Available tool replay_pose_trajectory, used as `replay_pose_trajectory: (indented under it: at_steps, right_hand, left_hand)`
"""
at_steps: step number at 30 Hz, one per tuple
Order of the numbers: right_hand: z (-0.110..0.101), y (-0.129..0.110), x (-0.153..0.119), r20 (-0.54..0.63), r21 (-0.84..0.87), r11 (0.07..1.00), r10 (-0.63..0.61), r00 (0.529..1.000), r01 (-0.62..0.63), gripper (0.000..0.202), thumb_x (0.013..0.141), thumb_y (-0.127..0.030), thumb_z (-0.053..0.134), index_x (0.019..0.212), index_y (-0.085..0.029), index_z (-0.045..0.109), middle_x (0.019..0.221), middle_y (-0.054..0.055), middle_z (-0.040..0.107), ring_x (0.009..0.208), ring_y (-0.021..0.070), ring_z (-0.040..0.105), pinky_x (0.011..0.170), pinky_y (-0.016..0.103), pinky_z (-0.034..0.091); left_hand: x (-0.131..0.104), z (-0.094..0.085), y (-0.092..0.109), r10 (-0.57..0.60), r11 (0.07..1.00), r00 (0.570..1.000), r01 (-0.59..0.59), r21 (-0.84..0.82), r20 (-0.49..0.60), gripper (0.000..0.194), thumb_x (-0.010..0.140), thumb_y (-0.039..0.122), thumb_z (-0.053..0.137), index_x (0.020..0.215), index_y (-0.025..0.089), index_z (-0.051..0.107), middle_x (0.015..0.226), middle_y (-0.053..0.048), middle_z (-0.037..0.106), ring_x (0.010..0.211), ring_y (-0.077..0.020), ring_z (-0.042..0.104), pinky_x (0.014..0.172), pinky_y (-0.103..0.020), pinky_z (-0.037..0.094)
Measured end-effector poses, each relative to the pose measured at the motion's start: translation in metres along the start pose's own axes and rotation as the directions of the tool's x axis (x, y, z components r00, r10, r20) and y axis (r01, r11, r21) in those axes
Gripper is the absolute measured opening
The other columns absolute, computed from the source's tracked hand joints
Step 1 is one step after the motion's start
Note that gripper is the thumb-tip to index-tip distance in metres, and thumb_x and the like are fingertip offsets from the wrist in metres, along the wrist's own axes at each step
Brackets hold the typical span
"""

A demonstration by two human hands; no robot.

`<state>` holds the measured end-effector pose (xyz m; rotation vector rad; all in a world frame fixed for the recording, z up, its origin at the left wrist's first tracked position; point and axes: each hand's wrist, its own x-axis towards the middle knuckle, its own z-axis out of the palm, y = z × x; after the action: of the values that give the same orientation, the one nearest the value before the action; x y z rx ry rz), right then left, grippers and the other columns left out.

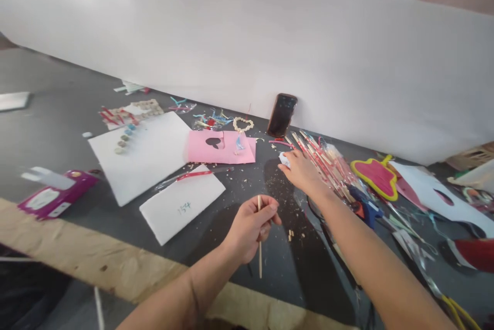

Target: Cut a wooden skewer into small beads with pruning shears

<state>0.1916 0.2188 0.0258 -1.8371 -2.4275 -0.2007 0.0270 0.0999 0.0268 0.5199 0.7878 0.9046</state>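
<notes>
My left hand (250,227) is closed around a thin wooden stick (260,255) held upright above the dark table (57,129). My right hand (303,171) reaches forward over the table and grips a small white-and-blue piece (284,159). Just right of that hand lies a bundle of red-and-white sticks (322,165). A dark phone (281,115) leans against the white board (247,47) just beyond my right hand. Wood crumbs (290,235) are scattered on the table between my hands.
White sheets (154,157) (181,210) and a pink sheet (222,147) lie to the left, with a red pen (193,175). A purple package (56,195) sits at far left. Coloured foam shapes (376,178), a blue glue gun (366,209) and scraps crowd the right.
</notes>
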Motion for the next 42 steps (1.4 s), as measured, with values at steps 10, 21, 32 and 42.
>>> replay_pose_trajectory:
  at_steps: [10, 21, 32, 42]
  right_hand:
    - [0.025, 0.019, 0.024, -0.028, -0.016, 0.994, 0.107, 0.994, -0.108, 0.038, 0.080, -0.013, 0.049, 0.117, -0.019, 0.051, 0.117, 0.012, 0.049, 0.103, 0.0262, 0.048, 0.081, 0.036, 0.040]
    - [0.009, 0.002, 0.029, 0.022, 0.181, 0.983, 0.006, 1.000, -0.010, 0.014, 0.088, -0.020, 0.047, 0.089, -0.018, 0.061, 0.092, 0.005, 0.064, 0.089, 0.0174, 0.058, 0.082, 0.034, 0.044]
    - [-0.054, -0.021, -0.125, 0.110, 0.587, 0.805, 0.029, 0.993, -0.088, 0.011, 0.085, -0.020, 0.048, 0.092, -0.024, 0.055, 0.086, 0.000, 0.066, 0.079, 0.0130, 0.062, 0.070, 0.024, 0.047]
    - [-0.042, -0.032, -0.166, -0.028, 0.646, 0.762, 0.074, 0.997, -0.039, 0.010, 0.082, -0.016, 0.048, 0.086, -0.023, 0.052, 0.081, 0.001, 0.064, 0.077, 0.0150, 0.062, 0.068, 0.027, 0.049]
  left_hand:
    - [0.001, -0.004, 0.001, -0.059, 0.997, 0.998, 0.061, -0.049, 0.025, 0.022, 0.074, 0.032, 0.063, 0.079, 0.016, 0.049, 0.055, 0.001, 0.056, 0.035, -0.0007, 0.026, 0.037, -0.017, 0.010]
    - [0.003, -0.005, 0.001, -0.074, 0.997, 0.997, 0.074, -0.031, 0.024, 0.020, 0.076, 0.031, 0.062, 0.079, 0.016, 0.050, 0.056, 0.002, 0.056, 0.035, -0.0006, 0.025, 0.036, -0.018, 0.010]
    - [-0.001, -0.003, -0.010, -0.189, 0.970, 0.969, 0.159, 0.181, 0.159, 0.030, 0.072, 0.041, 0.064, 0.078, 0.013, 0.053, 0.069, -0.002, 0.060, 0.035, 0.0004, 0.025, 0.033, -0.018, 0.010]
    - [-0.004, 0.001, -0.023, -0.290, 0.913, 0.936, 0.209, 0.349, 0.198, 0.033, 0.067, 0.042, 0.068, 0.077, 0.013, 0.056, 0.065, -0.001, 0.060, 0.034, 0.0003, 0.025, 0.034, -0.018, 0.008]
